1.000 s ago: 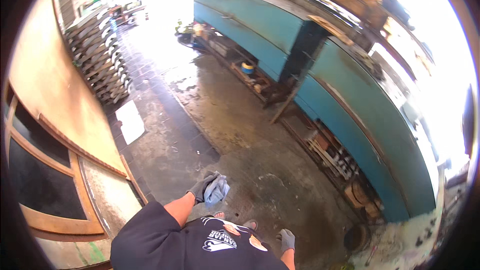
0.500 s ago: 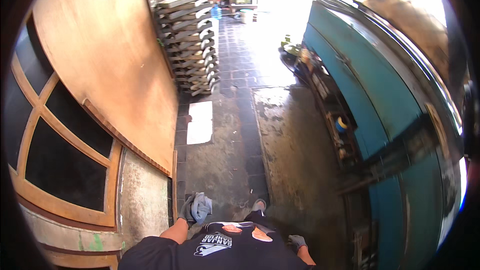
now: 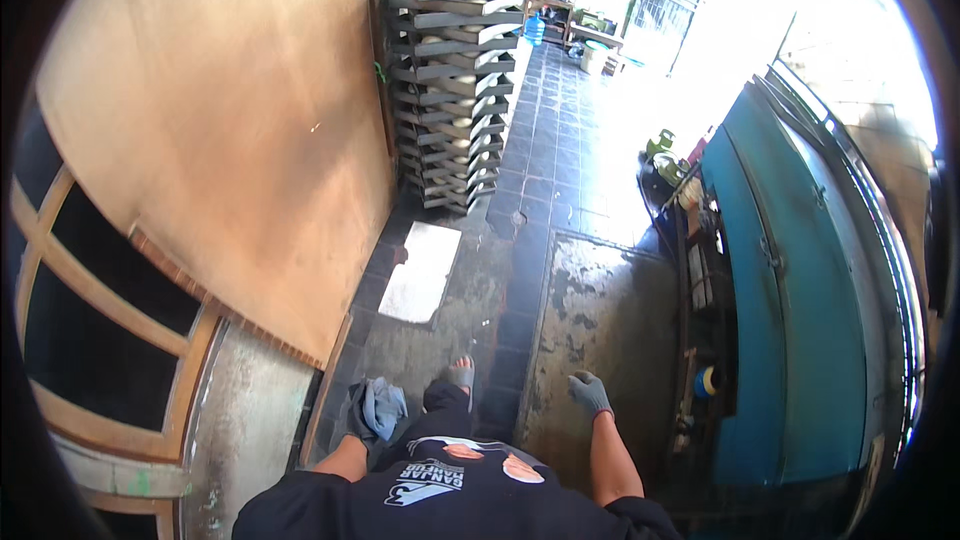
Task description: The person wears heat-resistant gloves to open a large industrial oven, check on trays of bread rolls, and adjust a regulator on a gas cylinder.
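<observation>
My left hand (image 3: 355, 412), in a dark grey glove, grips a bunched grey-blue cloth (image 3: 384, 408) low at my left side. The cloth hangs in loose folds beside my leg, and parts of my fingers are hidden by it. My right hand (image 3: 590, 393) wears a grey knitted glove with a reddish cuff. It is held out in front on the right, above the floor, touching nothing. Its fingers look loosely curled, with nothing seen in them. One sandalled foot (image 3: 460, 374) shows ahead of my body.
A tall crisscross stack of trays (image 3: 455, 90) with pale rounded lumps stands ahead by a wooden panel (image 3: 220, 140). A flat white sheet (image 3: 420, 272) lies on the floor. Along the right runs a blue-green metal cabinet (image 3: 790, 270) with a cluttered low shelf (image 3: 690, 340).
I have moved forward, so the tray stack and white sheet appear nearer. My right hand has swung up and forward from my side. The cloth stays in my left hand.
</observation>
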### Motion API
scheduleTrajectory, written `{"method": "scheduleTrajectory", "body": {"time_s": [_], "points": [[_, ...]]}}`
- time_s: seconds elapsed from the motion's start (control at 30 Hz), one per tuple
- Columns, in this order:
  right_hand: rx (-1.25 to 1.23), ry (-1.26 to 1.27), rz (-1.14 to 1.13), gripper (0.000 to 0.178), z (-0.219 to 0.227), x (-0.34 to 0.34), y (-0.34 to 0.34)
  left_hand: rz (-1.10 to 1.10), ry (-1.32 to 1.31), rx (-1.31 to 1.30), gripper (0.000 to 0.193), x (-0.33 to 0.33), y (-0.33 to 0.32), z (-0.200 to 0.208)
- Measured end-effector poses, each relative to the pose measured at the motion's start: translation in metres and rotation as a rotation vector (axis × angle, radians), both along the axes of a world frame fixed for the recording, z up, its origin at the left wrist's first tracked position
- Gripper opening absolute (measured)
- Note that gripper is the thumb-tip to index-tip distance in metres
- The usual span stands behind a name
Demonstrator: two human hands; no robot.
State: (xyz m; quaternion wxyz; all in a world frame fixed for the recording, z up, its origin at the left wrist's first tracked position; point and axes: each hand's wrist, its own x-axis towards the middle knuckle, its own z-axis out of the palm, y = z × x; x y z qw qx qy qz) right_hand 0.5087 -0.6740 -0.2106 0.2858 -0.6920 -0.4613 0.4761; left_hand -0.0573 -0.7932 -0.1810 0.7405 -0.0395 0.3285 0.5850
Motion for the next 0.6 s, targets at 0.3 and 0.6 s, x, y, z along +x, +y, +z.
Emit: {"method": "scheduleTrajectory", "body": {"time_s": [0.3, 0.6], "points": [[-0.440, -0.166, 0.053, 0.041, -0.008, 0.022, 0.054, -0.265, 0.031, 0.212, 0.036, 0.007, 0.371, 0.004], [-0.208, 0.019, -0.490, 0.018, 0.041, 0.091, 0.192, -0.626, -0.240, 0.398, 0.032, 0.241, 0.695, 0.206]]}}
